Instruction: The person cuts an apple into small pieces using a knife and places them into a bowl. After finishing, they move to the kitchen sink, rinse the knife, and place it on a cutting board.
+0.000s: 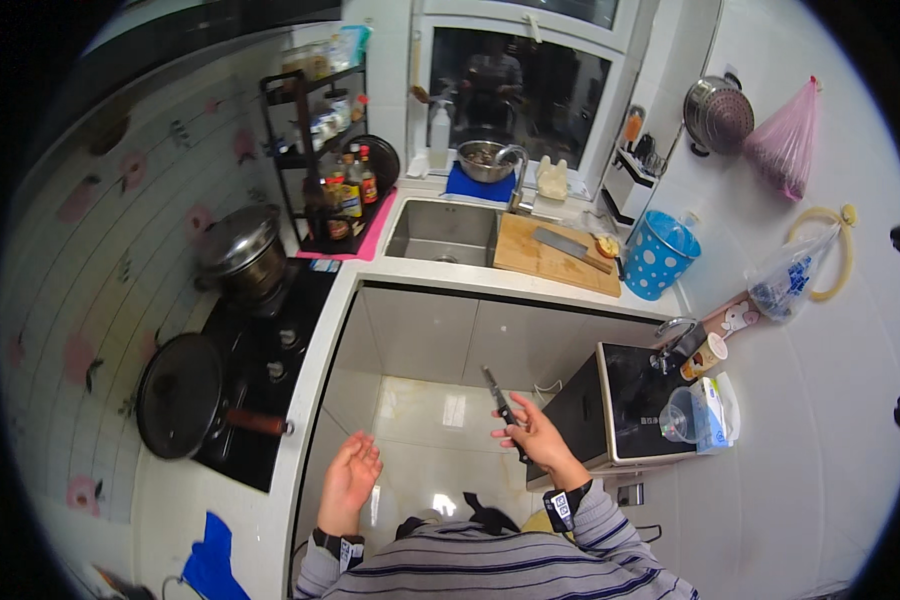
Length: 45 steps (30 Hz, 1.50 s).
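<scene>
My right hand (535, 440) is closed round the black handle of a small knife (494, 388), its narrow metal blade pointing up and away from me. My left hand (350, 475) is held palm up with loosely bent fingers and nothing in it. Both hands are in the air above the floor, apart from each other. Farther off, a cleaver (562, 241) lies on a wooden cutting board (530, 255) beside the sink. A cut piece of fruit, red and pale (607, 246), sits near the board's right end.
A sink (440, 235) is left of the board; a blue dotted bin (662, 255) stands right of it. A pan (182, 395) and a pot (240, 250) are on the stove at left. Close to my right arm stands a black-topped cabinet (635, 400) bearing a cup and tissue box.
</scene>
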### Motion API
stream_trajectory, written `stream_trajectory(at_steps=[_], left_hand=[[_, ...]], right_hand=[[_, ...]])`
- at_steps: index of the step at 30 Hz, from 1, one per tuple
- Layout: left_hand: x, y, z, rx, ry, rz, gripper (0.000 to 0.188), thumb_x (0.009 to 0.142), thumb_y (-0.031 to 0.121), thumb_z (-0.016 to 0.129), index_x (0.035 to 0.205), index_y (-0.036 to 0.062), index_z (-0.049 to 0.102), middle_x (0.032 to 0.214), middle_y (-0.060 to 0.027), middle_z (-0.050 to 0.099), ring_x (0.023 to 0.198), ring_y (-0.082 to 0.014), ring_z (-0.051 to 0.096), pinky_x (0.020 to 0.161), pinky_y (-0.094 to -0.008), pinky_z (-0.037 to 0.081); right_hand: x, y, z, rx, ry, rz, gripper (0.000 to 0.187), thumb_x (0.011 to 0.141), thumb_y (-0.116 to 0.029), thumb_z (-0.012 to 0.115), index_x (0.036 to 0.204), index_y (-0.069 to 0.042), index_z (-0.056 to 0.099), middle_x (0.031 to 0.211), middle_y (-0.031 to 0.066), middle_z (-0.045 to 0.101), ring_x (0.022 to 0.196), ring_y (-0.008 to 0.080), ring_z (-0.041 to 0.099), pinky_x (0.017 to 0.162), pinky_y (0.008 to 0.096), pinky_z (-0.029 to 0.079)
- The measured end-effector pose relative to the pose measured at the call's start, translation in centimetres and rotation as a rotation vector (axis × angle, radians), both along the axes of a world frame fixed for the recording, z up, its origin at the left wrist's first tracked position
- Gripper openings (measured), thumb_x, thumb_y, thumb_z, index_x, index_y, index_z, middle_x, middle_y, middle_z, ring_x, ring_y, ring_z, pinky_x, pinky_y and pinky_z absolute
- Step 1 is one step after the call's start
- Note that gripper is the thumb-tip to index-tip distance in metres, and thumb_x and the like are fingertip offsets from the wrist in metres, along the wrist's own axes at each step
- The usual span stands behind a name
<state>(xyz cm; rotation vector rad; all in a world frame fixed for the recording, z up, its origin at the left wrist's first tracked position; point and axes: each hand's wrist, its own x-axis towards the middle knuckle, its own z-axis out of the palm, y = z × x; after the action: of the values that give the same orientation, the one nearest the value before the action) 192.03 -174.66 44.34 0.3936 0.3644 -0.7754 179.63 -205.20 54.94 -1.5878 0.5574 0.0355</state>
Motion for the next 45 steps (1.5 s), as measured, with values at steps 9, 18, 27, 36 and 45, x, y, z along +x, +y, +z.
stream_trajectory(at_steps=[9, 18, 27, 36, 45], left_hand=[[17.3, -17.5, 1.1, -0.022, -0.12, -0.121, 0.024, 0.091, 0.01, 0.055, 0.115, 0.0086, 0.054, 0.107, -0.0043, 0.062, 0.09, -0.0174, 0.059, 0.076, -0.0326, 0.05], [32.0, -32.0, 3.5, 0.022, -0.176, -0.076, 0.024, 0.091, 0.009, 0.056, 0.115, 0.0076, 0.056, 0.107, -0.0064, 0.064, 0.09, -0.0191, 0.063, 0.076, -0.0324, 0.053], [45.3, -42.5, 1.1, 0.065, -0.136, -0.19, 0.02, 0.091, 0.01, 0.056, 0.11, 0.01, 0.059, 0.107, -0.004, 0.065, 0.091, -0.0168, 0.062, 0.077, -0.0317, 0.05], [57.2, -54.9, -0.7, -0.064, -0.175, -0.426, 0.035, 0.094, 0.01, 0.052, 0.129, 0.0054, 0.051, 0.125, -0.0095, 0.059, 0.114, -0.0226, 0.058, 0.096, -0.0368, 0.047], [61.2, -62.3, -1.9, -0.116, -0.092, -0.526, 0.042, 0.097, 0.012, 0.05, 0.137, 0.0019, 0.044, 0.139, -0.0132, 0.049, 0.127, -0.0243, 0.048, 0.107, -0.04, 0.039]], right_hand=[[12.8, -15.8, -1.4, 0.027, -0.07, -0.14, 0.056, 0.092, 0.006, 0.046, 0.144, -0.004, 0.028, 0.129, 0.0147, 0.057, 0.098, 0.023, 0.067, 0.075, 0.0283, 0.054], [30.7, -35.4, 0.0, -0.129, -0.004, -0.068, 0.064, 0.091, 0.004, 0.048, 0.148, -0.01, 0.023, 0.117, 0.0129, 0.064, 0.073, 0.0162, 0.067, 0.055, 0.0235, 0.049], [46.7, -51.7, 0.0, -0.346, 0.336, 0.301, 0.096, 0.083, -0.001, 0.061, 0.152, -0.004, -0.005, 0.086, 0.0125, 0.07, 0.059, 0.0141, 0.064, 0.05, 0.0243, 0.049], [57.7, -59.9, -1.2, -0.292, 0.54, 0.4, 0.109, 0.075, 0.002, 0.065, 0.151, -0.005, -0.012, 0.081, 0.0156, 0.069, 0.062, 0.0189, 0.064, 0.057, 0.0287, 0.051], [61.2, -63.5, -3.2, -0.157, 0.612, 0.15, 0.114, 0.074, 0.006, 0.066, 0.149, -0.005, -0.019, 0.077, 0.0179, 0.068, 0.06, 0.0221, 0.065, 0.056, 0.0317, 0.052]])
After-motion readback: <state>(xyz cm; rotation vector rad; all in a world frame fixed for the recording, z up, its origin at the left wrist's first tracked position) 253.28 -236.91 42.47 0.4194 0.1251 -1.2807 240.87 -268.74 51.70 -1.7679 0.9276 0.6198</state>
